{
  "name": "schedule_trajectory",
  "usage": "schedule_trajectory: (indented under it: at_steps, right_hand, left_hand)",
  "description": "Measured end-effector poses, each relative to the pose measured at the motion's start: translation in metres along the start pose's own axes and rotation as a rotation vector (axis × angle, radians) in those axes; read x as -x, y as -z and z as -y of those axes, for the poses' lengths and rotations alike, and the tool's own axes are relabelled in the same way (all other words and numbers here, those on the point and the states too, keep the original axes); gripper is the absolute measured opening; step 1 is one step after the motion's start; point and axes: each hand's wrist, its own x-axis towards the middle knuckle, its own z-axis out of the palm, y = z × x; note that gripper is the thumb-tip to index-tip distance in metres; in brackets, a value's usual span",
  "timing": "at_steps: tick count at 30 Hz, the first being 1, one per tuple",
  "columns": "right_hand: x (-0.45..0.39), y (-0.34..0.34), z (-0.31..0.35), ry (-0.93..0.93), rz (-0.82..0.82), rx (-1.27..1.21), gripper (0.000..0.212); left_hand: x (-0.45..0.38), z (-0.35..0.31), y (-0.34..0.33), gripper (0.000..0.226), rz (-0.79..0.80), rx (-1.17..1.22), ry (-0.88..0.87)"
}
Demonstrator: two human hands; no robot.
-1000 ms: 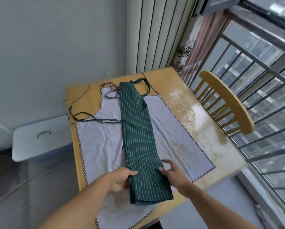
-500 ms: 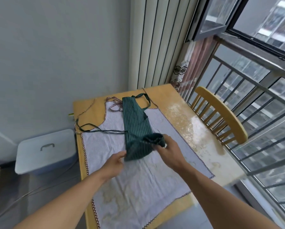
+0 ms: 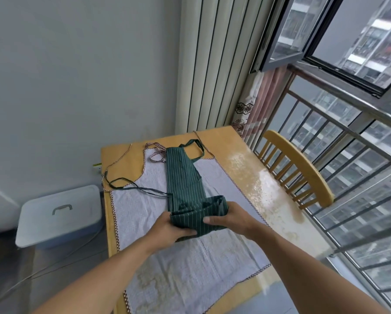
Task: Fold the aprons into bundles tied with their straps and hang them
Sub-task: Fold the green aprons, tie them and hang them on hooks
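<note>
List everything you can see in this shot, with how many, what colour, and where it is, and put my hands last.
green striped apron: 1, dark green, on the white apron, near end rolled up
white apron: 1, white with checked trim, spread flat on the table
table: 1, yellow wood, centre
chair: 1, yellow wood, right of the table
storage box: 1, pale blue, on the floor left of the table
curtain: 1, pinkish, by the window
left hand: 1, grips the roll's left end
right hand: 1, grips the roll's right end
</note>
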Motion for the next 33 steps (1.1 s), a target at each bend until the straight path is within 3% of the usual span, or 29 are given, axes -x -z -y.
schedule_trajectory:
  at_steps: [4, 8, 11, 13, 16, 20, 25, 29, 33]
  right_hand:
    - [0.002, 0.011, 0.0, -0.059, 0.179, 0.04, 0.049]
    - [0.0, 0.021, -0.011, -0.302, 0.604, 0.097, 0.055]
    - [-0.003, 0.019, -0.014, -0.415, 0.685, 0.057, 0.047]
    - [-0.011, 0.016, -0.016, -0.4, 0.606, 0.022, 0.042]
    - [-0.036, 0.012, -0.021, -0.325, 0.324, 0.058, 0.04]
    - [-0.076, 0.0, -0.032, -0.212, 0.028, 0.294, 0.02]
    - [-0.126, -0.012, -0.036, -0.203, -0.096, 0.147, 0.022]
    - [-0.175, -0.011, -0.039, -0.278, -0.151, -0.045, 0.009]
    - [-0.217, -0.01, -0.054, -0.293, -0.149, 0.01, 0.018]
  left_hand:
    - [0.003, -0.002, -0.003, 0.057, 0.085, 0.05, 0.076]
    - [0.013, 0.003, -0.01, 0.052, 0.516, 0.067, 0.394]
    - [0.014, 0.017, -0.011, 0.047, 0.66, 0.314, 0.541]
    - [0.013, 0.018, -0.008, 0.038, 0.554, 0.395, 0.53]
    - [0.003, 0.018, 0.001, 0.02, 0.232, 0.273, 0.429]
    - [-0.032, 0.031, 0.02, 0.025, -0.084, 0.181, 0.375]
    - [-0.076, 0.038, 0.039, 0.016, -0.265, 0.187, 0.384]
    - [-0.116, 0.051, 0.051, 0.006, -0.407, 0.28, 0.409]
    - [-0.151, 0.075, 0.058, 0.007, -0.461, 0.204, 0.484]
